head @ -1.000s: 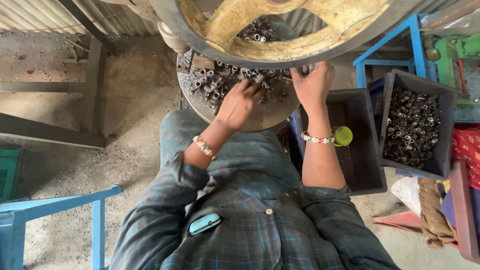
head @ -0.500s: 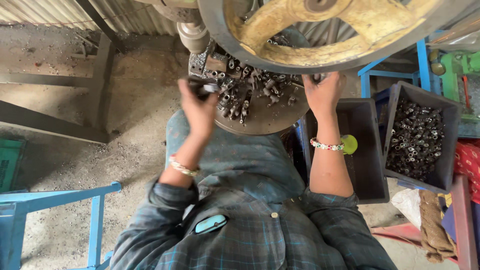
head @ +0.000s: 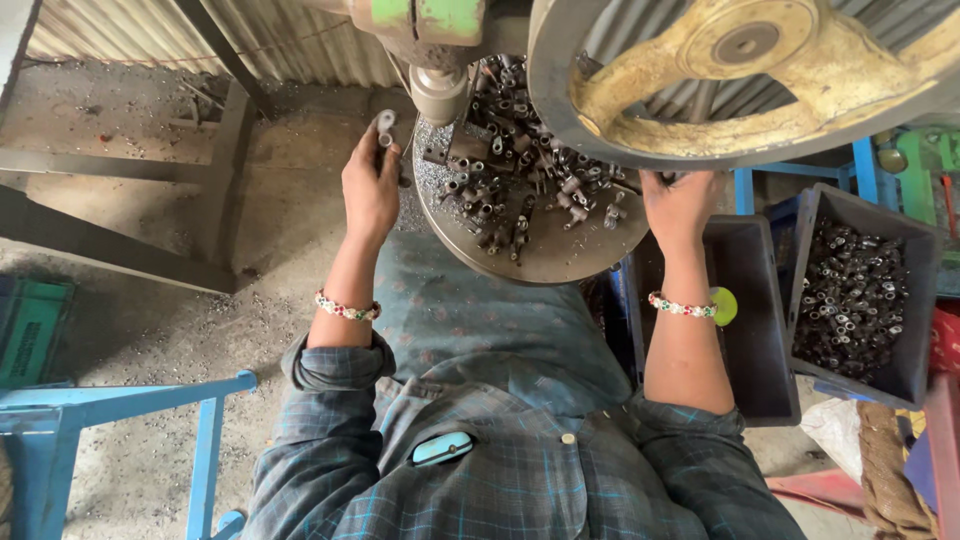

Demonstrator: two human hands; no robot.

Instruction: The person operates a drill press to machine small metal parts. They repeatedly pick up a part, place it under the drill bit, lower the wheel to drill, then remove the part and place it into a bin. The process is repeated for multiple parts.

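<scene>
My left hand [head: 370, 185] is raised at the left rim of the round metal work table [head: 560, 262] and pinches a small grey metal fitting [head: 384, 124] just below the press ram [head: 440, 92]. My right hand [head: 680, 208] rests on the table's right edge, under the big yellow-spoked flywheel [head: 760, 60]; its fingertips are hidden and touch the loose metal fittings [head: 520, 190] heaped on the table. Both wrists wear beaded bracelets.
A dark bin [head: 862, 290] full of metal fittings stands at the right, beside another dark bin [head: 752, 320] with a green disc at its edge. A blue metal frame [head: 120, 410] is at lower left, a green crate [head: 30, 330] at far left. Steel beams cross the gritty floor.
My left hand left the pile, carrying a fitting leftward and up toward the ram. My right hand slid along the table's right edge. The view tilted, showing more of the press.
</scene>
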